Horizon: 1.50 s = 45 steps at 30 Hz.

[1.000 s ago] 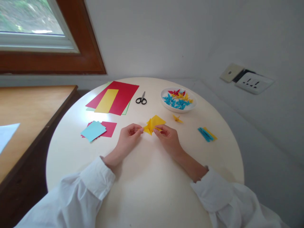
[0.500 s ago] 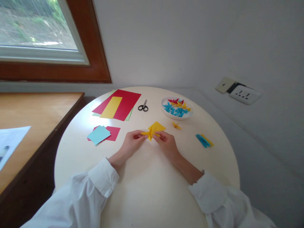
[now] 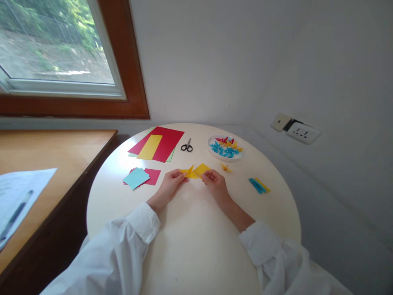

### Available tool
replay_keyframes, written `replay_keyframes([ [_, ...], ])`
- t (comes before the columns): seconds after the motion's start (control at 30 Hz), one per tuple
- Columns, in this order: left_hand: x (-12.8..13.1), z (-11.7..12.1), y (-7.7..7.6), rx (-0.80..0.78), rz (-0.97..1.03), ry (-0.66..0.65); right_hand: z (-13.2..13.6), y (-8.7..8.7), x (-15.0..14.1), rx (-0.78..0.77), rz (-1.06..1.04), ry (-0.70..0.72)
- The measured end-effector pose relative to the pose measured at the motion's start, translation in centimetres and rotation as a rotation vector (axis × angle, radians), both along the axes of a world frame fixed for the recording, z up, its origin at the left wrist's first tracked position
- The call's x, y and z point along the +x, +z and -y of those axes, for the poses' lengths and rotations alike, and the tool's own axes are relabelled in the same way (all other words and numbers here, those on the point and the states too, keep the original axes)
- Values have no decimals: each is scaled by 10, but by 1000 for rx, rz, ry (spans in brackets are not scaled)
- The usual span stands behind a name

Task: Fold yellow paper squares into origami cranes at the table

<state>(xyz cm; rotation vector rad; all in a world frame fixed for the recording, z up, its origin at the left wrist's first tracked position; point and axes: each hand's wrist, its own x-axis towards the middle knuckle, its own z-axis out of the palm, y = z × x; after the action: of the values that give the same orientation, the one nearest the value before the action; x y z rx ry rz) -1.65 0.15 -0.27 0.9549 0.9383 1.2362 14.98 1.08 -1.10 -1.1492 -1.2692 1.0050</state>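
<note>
A folded yellow paper crane (image 3: 190,173) is pinched at its left side between the thumb and fingers of my left hand (image 3: 171,183). My right hand (image 3: 215,183) is closed, thumb against curled fingers, at the near right edge of a yellow paper square (image 3: 202,168). What its fingertips grip, if anything, is hidden. The square lies just behind and right of the crane. Beyond my right hand, a small finished yellow crane (image 3: 226,168) rests on the table.
A white plate (image 3: 211,155) holds several red, yellow and blue cranes. Scissors (image 3: 187,146) lie left of it, by large coloured sheets (image 3: 168,139). Light-blue and red squares (image 3: 136,178) are at left, folded blue and yellow strips (image 3: 258,185) at right. A wooden desk (image 3: 82,151) stands left.
The view has tilted up and shifted left. My right hand has moved off the crane's right side toward the yellow square, and the crane has turned in my left hand.
</note>
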Motion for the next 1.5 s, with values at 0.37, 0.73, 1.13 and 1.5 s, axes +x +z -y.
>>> replay_keyframes([
  [0.37,-10,12,1,-83,168,-63,0,-4,1,7,52,-38],
  [0.73,-14,24,4,-68,200,-11,3,-4,1,58,61,-38],
  [1.13,-13,26,-2,-6,161,-46,4,-4,-3,60,-38,45],
  [1.5,-7,19,-1,5,105,-95,3,-6,4,-19,-272,117],
])
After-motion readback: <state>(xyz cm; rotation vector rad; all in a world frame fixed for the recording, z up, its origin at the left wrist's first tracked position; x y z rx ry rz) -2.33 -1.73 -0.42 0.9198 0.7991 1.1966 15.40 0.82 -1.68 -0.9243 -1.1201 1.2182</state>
